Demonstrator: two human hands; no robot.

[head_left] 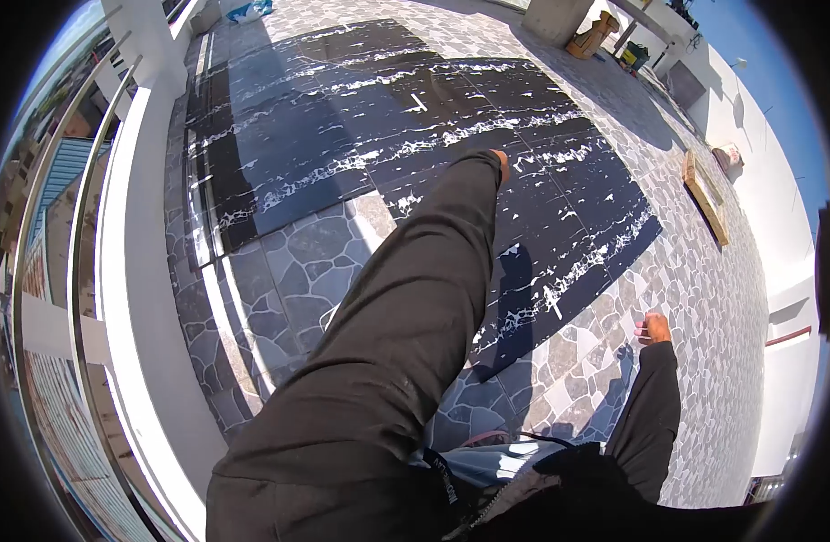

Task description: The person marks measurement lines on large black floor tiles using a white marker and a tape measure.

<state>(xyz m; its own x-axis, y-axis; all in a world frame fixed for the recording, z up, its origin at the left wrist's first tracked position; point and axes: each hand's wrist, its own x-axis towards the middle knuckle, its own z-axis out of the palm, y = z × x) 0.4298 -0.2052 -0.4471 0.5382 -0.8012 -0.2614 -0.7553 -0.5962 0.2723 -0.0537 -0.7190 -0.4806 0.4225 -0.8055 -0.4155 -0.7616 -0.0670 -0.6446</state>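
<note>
Black slabs with white veining (451,135) lie side by side on the stone-patterned floor. My left arm, in a dark sleeve, stretches forward over them. At its end only a small part of my left hand (503,166) shows beyond the cuff, over the slabs; its fingers are hidden. Lower right, my right hand (652,329) hangs above the patterned floor, apart from the slabs, with its fingers curled. Whether it holds anything is too small to make out. A small white piece (419,103) sits on the slabs farther ahead, and another (555,304) is near their close edge.
A white parapet with a metal railing (90,226) runs along the left. On the right, a wooden piece (706,199) lies on the floor near the white wall (767,154). Cardboard (594,36) and a dark bucket (634,56) stand at the back right by a pillar.
</note>
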